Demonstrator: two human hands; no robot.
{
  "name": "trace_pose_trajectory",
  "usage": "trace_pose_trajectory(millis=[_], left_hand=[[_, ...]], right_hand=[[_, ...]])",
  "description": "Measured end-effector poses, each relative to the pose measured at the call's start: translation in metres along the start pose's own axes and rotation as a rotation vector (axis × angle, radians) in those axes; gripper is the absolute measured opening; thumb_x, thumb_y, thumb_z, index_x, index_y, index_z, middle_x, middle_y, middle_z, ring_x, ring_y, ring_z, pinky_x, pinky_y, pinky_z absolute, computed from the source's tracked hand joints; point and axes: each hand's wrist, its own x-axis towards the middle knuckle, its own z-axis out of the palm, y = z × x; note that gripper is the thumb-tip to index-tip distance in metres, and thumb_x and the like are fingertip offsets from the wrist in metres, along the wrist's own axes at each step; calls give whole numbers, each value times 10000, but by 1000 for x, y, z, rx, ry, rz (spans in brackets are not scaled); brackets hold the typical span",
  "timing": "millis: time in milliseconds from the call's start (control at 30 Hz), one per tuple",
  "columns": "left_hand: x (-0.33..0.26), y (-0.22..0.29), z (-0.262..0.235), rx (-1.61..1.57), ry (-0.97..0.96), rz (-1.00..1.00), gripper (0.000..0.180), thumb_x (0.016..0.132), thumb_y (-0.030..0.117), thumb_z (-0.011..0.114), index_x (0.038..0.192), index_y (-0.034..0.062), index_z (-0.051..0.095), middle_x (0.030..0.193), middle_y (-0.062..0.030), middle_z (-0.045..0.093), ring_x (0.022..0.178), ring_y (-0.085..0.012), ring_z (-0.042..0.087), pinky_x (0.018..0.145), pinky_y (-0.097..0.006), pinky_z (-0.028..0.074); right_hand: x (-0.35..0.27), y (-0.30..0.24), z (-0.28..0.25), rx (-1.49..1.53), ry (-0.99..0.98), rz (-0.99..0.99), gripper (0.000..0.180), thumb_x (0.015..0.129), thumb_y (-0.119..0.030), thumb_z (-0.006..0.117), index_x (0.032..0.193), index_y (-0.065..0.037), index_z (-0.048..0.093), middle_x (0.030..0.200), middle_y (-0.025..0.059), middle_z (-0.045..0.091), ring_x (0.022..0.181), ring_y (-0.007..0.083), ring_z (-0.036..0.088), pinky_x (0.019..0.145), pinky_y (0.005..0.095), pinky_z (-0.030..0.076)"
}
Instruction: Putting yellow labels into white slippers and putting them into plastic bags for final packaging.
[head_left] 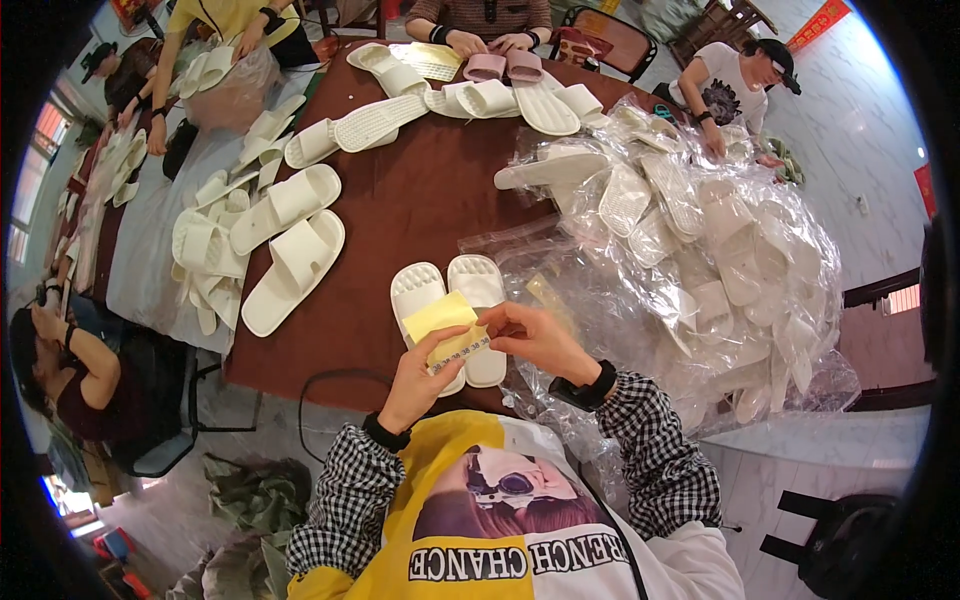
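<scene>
My left hand (pixel 420 378) grips a yellow sticker sheet (pixel 440 316) by its near left edge, with a row of small printed labels along the bottom. The fingers of my right hand (pixel 540 343) are pinched together at the sheet's right end; whether a label is between them is too small to make out. Below the sheet, a pair of white slippers lies side by side on the brown tabletop (pixel 400 210). The left slipper (pixel 415 284) is partly covered by the sheet and my left hand, the right slipper (pixel 476 280) partly by my fingers.
Clear plastic bags full of white slippers (pixel 720 250) are heaped on the right. More white slippers (pixel 295 270) lie at the left and along the far side. Across the table a person's hands (pixel 490 45) are beside pink slippers (pixel 523 66). Other people work at the left and far right.
</scene>
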Motion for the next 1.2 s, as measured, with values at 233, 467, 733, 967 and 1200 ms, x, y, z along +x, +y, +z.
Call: trace_pose_trajectory(millis=[233, 467, 733, 967, 1200], left_hand=[[-3, 8, 3, -208, 49, -117, 357, 881, 46, 655, 1233, 36, 596, 1121, -53, 639, 997, -96, 590, 877, -243, 477], [-4, 5, 4, -329, 68, -170, 357, 874, 22, 659, 1225, 14, 594, 1131, -55, 637, 1011, -109, 596, 908, -247, 467], [-6, -1, 3, -319, 94, -195, 346, 870, 15, 659, 1209, 4, 591, 1129, -61, 638, 1003, -112, 604, 888, -235, 475], [-9, -7, 2, -225, 107, -181, 290, 868, 2, 648, 1157, -7, 621, 1087, -61, 653, 977, -100, 607, 851, -224, 481], [-12, -7, 5, -116, 128, -155, 257, 865, -4, 650, 1122, 6, 648, 1050, -45, 664, 934, -89, 608, 812, -218, 489]], right_hand=[[-4, 5, 12, 86, 40, -41, 282, 878, 17, 626, 1158, -8, 594, 960, 43, 624, 891, 97, 601, 821, 256, 507], [-8, 3, 17, -185, 90, -197, 264, 856, 19, 637, 1116, -17, 616, 976, 82, 656, 880, 151, 640, 782, 289, 523], [-11, 3, 26, -444, 195, -339, 205, 825, 22, 654, 1014, -59, 651, 925, 94, 640, 805, 218, 649, 672, 305, 513], [-12, 5, 28, -621, 201, -392, 158, 821, 9, 646, 961, -63, 633, 921, 100, 615, 803, 281, 638, 679, 345, 519], [-14, 10, 27, -662, 175, -460, 154, 795, -36, 633, 946, -60, 616, 890, 104, 582, 818, 315, 600, 701, 394, 494]])
